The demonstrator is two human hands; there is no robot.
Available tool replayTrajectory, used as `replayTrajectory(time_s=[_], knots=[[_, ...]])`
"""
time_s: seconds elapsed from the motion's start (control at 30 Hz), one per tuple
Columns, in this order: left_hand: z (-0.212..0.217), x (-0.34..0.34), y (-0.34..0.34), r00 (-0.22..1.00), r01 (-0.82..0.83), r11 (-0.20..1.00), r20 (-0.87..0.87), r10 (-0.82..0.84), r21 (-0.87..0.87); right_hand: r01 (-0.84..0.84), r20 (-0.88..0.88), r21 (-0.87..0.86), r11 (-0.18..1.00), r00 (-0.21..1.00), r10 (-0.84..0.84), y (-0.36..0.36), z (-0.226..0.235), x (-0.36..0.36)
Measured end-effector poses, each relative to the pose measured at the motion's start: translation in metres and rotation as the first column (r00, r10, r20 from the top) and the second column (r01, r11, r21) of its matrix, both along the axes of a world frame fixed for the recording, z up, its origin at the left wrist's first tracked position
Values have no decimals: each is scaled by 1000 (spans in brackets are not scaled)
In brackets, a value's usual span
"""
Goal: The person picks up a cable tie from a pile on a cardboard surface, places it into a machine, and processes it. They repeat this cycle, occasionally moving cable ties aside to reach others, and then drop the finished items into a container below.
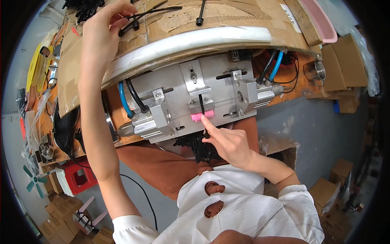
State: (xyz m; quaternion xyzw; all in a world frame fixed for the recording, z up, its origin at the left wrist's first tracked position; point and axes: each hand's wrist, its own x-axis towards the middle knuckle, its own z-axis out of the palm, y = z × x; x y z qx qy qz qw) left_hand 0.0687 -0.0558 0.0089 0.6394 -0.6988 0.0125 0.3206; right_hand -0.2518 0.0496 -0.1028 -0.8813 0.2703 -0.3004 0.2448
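Up at the far left, my left hand (107, 26) pinches a thin black rod (162, 9) that lies over the cardboard. A black knobbed end (134, 25) shows just beside those fingers. Nearer my body, my right hand (231, 144) has its index finger and thumb closed on another black rod (202, 106). That rod points away from me across a pink block (197, 116), and its far end reaches a metal bracket (196, 81) on the silver fixture plate (178, 91). My palm hides part of its near end.
Metal clamp blocks flank the plate at left (152, 122) and right (248, 95), with blue and black hoses. A white padded strip (191, 42) edges the cardboard (243, 14). Another black rod (200, 14) lies there. Heaps of black parts sit far left (83, 8) and by my lap (199, 149).
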Motion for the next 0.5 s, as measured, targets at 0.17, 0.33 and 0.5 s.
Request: replayTrajectory(time_s=[0.17,0.33,0.5], knots=[[7,-21,19,999,40,990,-29,-44,-132,-11,-48,37,999,999,13,-5,20,-5],[-1,-66,85,956,-218,913,112,271,-344,19,11,-539,842,1000,-16,-82,82,7],[-31,-126,151,975,-219,957,-9,222,-191,-230,-499,-496,837,865,-57,-196,139,61]])
